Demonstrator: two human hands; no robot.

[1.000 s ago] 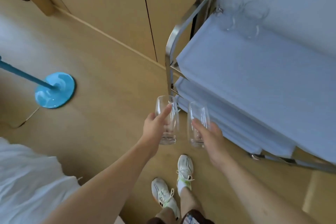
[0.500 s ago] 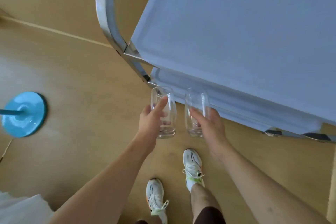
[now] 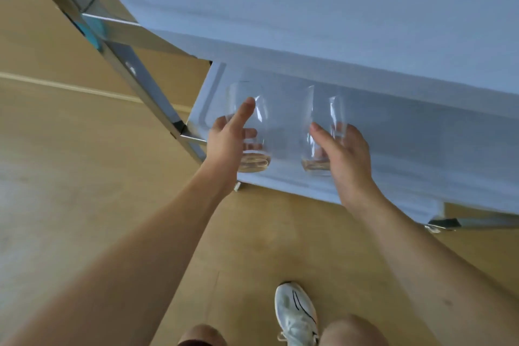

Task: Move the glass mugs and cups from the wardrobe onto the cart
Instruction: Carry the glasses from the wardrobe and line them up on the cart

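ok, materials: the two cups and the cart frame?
Left cup and right cup: clear glass by the look, see-through with thick bases. Cart frame: looks like brushed steel, grey with a dull sheen.

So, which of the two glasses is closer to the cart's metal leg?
The glass held by the left hand; the other glass sits farther right.
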